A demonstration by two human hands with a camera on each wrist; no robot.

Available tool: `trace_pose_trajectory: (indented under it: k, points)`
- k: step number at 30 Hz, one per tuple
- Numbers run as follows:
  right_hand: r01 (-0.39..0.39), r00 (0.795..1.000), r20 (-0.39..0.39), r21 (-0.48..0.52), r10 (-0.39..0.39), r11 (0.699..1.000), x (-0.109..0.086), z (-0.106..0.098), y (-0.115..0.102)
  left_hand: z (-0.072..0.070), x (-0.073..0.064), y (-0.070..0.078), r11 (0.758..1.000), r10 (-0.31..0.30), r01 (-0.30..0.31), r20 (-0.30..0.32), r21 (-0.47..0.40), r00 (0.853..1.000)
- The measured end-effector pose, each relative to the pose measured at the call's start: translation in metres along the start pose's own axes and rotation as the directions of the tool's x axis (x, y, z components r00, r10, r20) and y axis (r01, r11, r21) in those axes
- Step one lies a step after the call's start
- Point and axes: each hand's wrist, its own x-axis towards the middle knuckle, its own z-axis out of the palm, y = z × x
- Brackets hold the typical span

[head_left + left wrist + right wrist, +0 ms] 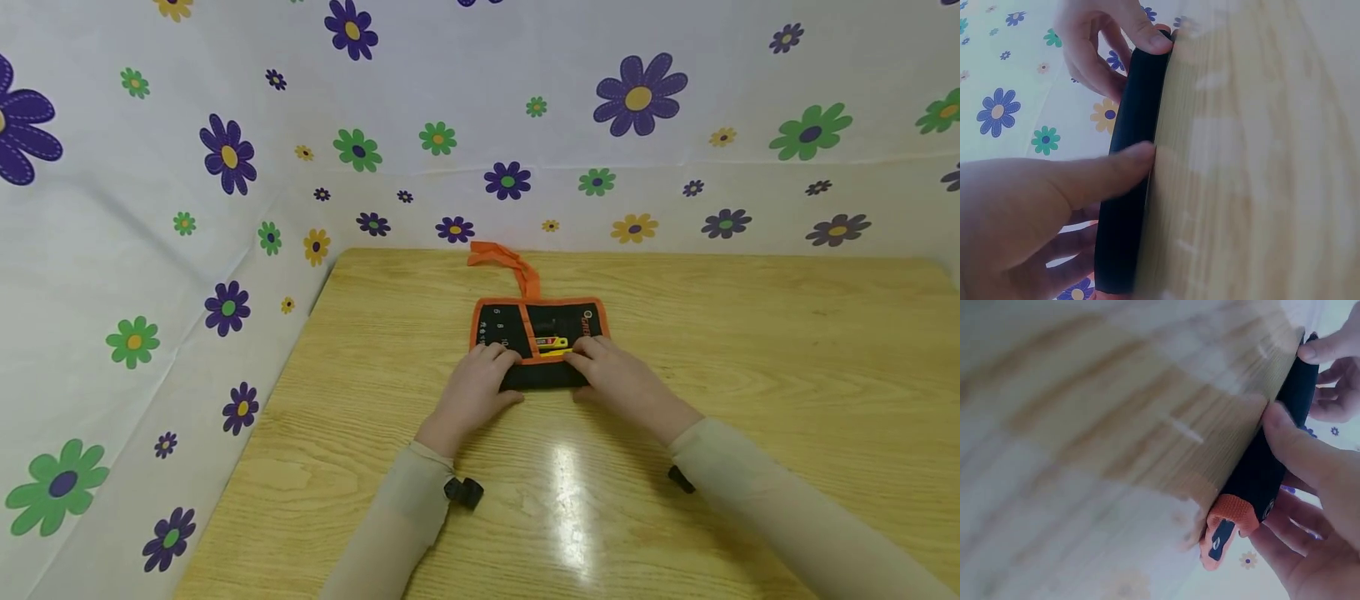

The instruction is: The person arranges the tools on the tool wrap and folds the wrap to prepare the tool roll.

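Observation:
A black fabric tool roll with orange edging lies on the table, its near part folded or rolled over. My left hand grips its near left side, fingers on top and thumb at the near edge. My right hand holds the near right side the same way. Between the hands, a yellow-handled tool shows in a pocket. In the left wrist view the black roll runs between both thumbs. The right wrist view shows an orange-trimmed end of the roll.
An orange tie strap trails from the roll's far edge toward the wall. The wooden table meets a white flower-print cloth at the back and left. Black bands sit at both wrists.

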Motion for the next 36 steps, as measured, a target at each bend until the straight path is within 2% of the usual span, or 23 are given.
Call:
trace_pose_trajectory:
  k: [5, 8, 17, 20, 24, 29, 30, 32, 34, 36]
  points:
    - [0.004, 1.0, 0.014, -0.029, -0.003, 1.0, 0.0, 0.001, -0.002, 0.0, 0.001, -0.001, 0.996, 0.066, -0.064, -0.03, 0.067, 0.997]
    - [-0.008, 0.999, 0.039, -0.031, 0.01, 0.999, -0.002, -0.001, -0.004, 0.0, 0.0, -0.002, 0.993, 0.08, -0.077, -0.025, 0.088, 0.996]
    - [-0.07, 0.993, 0.103, 0.069, 0.062, 0.995, -0.009, -0.012, -0.007, -0.011, 0.001, 0.002, 0.997, 0.079, -0.079, 0.022, -0.019, 0.997]
    - [-0.128, 0.984, 0.144, 0.132, 0.108, 0.983, -0.01, -0.015, -0.005, -0.014, 0.005, 0.003, 0.995, 0.072, -0.068, 0.054, -0.074, 0.996]
    - [-0.223, 0.962, 0.205, 0.221, 0.178, 0.95, -0.006, -0.015, -0.001, -0.015, 0.013, 0.002, 0.989, 0.052, -0.033, 0.123, -0.147, 0.991]
    - [-0.276, 0.95, 0.229, 0.297, 0.212, 0.914, 0.0, -0.014, 0.005, -0.017, 0.024, -0.001, 0.975, -0.002, 0.053, 0.23, -0.218, 0.973]
    - [-0.271, 0.953, 0.215, 0.304, 0.212, 0.913, 0.002, -0.013, 0.006, -0.017, 0.026, -0.002, 0.972, -0.011, 0.065, 0.234, -0.225, 0.972]
    - [-0.226, 0.971, 0.146, 0.285, 0.191, 0.931, 0.004, -0.011, 0.008, -0.018, 0.029, -0.004, 0.972, -0.025, 0.074, 0.213, -0.224, 0.977]
    - [-0.162, 0.987, 0.055, 0.233, 0.154, 0.959, 0.005, -0.01, 0.009, -0.018, 0.03, -0.006, 0.979, -0.027, 0.059, 0.16, -0.197, 0.987]
    - [-0.096, 0.994, -0.039, 0.15, 0.103, 0.984, 0.006, -0.008, 0.01, -0.017, 0.031, -0.007, 0.987, -0.028, 0.043, 0.094, -0.158, 0.995]
